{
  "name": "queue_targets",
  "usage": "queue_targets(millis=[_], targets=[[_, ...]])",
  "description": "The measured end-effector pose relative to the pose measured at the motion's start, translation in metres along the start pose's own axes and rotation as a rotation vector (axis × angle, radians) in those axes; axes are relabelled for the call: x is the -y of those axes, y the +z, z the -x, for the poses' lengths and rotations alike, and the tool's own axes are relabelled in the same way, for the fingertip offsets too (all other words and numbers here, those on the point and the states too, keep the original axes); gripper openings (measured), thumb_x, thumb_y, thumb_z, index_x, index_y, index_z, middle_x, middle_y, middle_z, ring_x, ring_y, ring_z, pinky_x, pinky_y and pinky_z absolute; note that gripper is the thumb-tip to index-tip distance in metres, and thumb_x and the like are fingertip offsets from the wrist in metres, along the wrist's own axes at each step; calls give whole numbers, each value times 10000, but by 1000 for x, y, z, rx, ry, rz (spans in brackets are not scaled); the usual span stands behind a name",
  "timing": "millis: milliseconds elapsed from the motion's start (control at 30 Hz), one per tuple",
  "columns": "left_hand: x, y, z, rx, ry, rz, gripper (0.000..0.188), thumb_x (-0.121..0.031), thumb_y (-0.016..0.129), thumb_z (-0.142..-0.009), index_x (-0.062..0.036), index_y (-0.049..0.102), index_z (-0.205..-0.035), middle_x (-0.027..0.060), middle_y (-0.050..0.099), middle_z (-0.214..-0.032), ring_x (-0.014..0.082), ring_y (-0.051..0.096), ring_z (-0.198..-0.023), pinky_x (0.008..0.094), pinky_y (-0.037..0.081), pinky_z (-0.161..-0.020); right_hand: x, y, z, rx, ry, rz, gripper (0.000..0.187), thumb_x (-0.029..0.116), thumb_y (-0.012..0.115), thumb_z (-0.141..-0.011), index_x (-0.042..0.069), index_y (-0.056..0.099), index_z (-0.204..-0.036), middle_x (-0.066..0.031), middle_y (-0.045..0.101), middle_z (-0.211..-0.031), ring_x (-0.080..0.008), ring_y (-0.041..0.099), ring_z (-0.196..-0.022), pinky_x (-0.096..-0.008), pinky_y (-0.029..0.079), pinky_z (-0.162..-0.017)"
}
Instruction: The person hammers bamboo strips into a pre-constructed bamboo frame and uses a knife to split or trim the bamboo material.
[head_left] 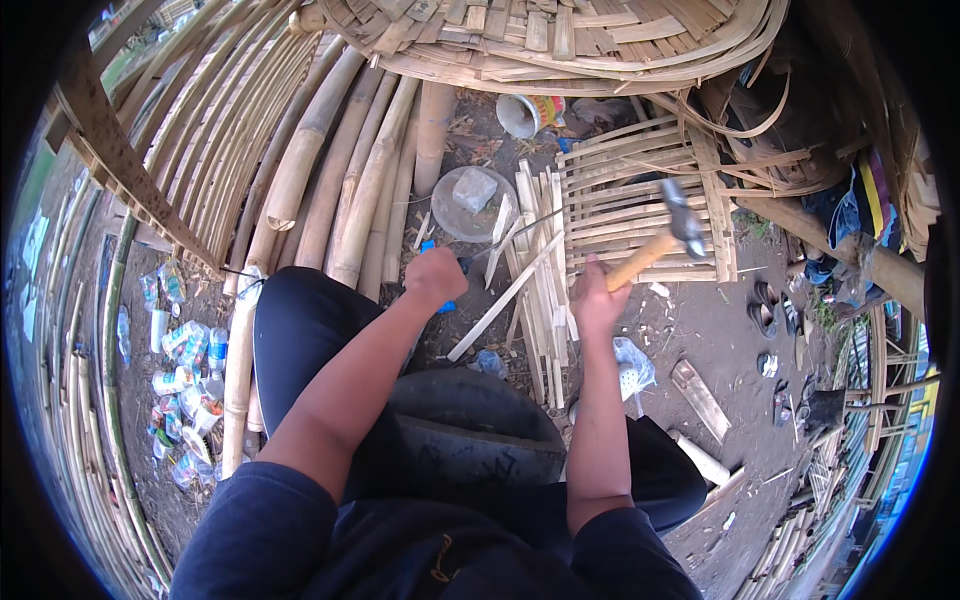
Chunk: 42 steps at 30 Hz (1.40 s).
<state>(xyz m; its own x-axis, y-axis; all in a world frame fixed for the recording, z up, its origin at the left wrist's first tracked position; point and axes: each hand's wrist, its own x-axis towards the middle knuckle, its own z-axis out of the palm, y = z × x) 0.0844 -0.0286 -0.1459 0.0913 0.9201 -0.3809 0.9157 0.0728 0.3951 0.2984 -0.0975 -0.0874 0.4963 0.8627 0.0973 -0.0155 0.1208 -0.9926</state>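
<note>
My left hand (436, 276) is closed in a fist round a blue handle, parts of which show above and below the fingers. From that fist a long, thin, dark shaft or blade (512, 234) reaches up to the right, over the bamboo strips. In my right hand (600, 300) is a hammer (640, 263), gripped by its wooden handle. Its metal head is raised at the upper right, in front of a slatted bamboo panel (640, 165). Split bamboo strips (540, 300) lie in a loose pile between my hands.
A round slab with a pale stone block (474, 190) sits ahead. Thick bamboo poles (310, 150) lean at the left, beside plastic bottles and cups (190, 345). A woven bamboo piece (560, 40) overhangs the far side. A dark tyre-like ring (480, 390) lies between my legs.
</note>
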Motion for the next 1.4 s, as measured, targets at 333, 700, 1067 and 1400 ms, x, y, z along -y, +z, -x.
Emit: queue_targets(millis=[333,700,1067,1400], targets=[[-17,21,3,43,43,-4,319,-172,568,-737,5,637,-992,211,646,-1027,318,638,-984,379,517,-842,-133,-93,49,198,485,983,303,208,594,-725,-92,601,-765,-147,579,-600,-234,557,-487,-373,424,-465],[-16,24,-9,-6,43,26,346,-181,521,-768,25,595,-1036,230,613,-1095,341,623,-1010,388,511,-850,147,-30,-18,24,-333,-81,419,167,520,-918,80,360,-541,34,280,-461,-74,264,-392,-261,198,-385],[18,26,-42,106,35,39,328,-172,555,-722,29,647,-964,214,654,-1005,333,638,-968,382,517,-834,-225,-129,77,408,756,1128,298,177,580,-752,-77,611,-905,-134,575,-595,-202,542,-474,-357,389,-405],[22,35,-31,171,-34,71,326,-174,566,-730,-2,657,-992,198,644,-1062,329,623,-1017,391,503,-869,33,-46,-15,-37,-103,664,391,242,609,-849,26,507,-539,-30,465,-465,-151,404,-397,-314,360,-433]])
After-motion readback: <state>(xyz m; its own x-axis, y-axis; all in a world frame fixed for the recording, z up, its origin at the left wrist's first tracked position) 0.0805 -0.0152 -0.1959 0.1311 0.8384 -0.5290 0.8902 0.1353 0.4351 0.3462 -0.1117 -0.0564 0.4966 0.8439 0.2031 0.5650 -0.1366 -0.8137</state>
